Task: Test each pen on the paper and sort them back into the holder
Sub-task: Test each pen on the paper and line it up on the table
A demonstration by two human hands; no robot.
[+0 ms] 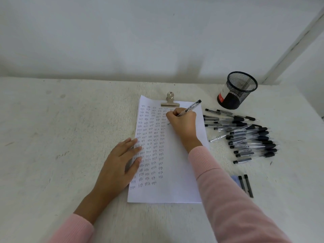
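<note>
A white sheet of paper lies on the table, its left part filled with columns of the handwritten word "test". My right hand grips a clear pen with a black cap end, tip down on the paper near the top. My left hand rests flat on the sheet's left edge with fingers straight. A black mesh pen holder stands at the back right. It looks empty from here. A pile of several clear and black pens lies to the right of the paper.
A silver bulldog clip clamps the paper's top edge. Two dark pens or refills lie on a small bluish item right of my forearm. The table is whitish and rough, with a wall close behind it.
</note>
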